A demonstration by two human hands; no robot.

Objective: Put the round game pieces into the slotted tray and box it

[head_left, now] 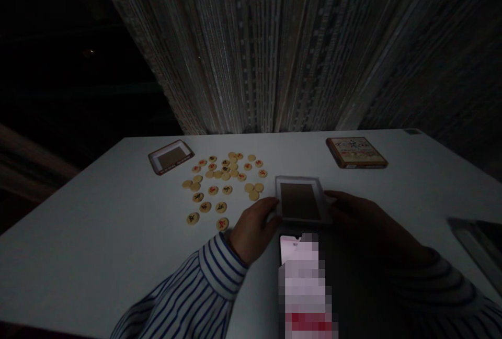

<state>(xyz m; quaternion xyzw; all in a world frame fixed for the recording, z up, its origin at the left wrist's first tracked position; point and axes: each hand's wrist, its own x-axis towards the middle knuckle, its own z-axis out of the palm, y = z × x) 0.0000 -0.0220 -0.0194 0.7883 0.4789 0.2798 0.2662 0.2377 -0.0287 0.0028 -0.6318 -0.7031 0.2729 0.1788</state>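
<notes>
Between my two hands is a shallow box tray [300, 201] with a pale rim and a plain brown inside. My left hand [253, 228] pinches its left edge, thumb nearer me. On the opposite side, my right hand [363, 222] has its fingers at the right edge; deep shadow hides part of them. Left of the tray, round Chinese chess pieces [213, 190] are spread over the white table [129, 234]. Some show red or black characters, while others look blank. Just below the tray lies a phone [290, 247] with its screen lit and mostly pixelated.
A second shallow box part [171, 157] lies at the far left of the table. Toward the back right is a flat box [356, 152] printed with characters. A dark flat object with a pale edge [476, 247] sits at the right. Behind the table hangs a string curtain [251, 51].
</notes>
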